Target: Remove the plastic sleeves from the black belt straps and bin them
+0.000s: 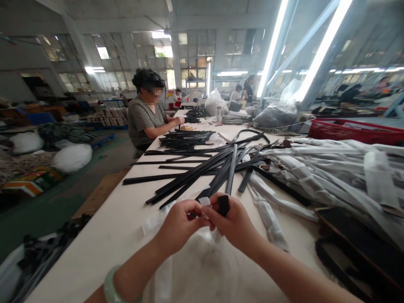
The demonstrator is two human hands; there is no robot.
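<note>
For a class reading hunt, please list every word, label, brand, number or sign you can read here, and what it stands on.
No text can be read.
Red plastic crate: pale marks, too blurred.
Small red-and-yellow sign in the background: too small.
Orange, white and green bag at left: no legible print.

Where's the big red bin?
In the head view, the red bin is at the right, just behind the white-wrapped straps.
</note>
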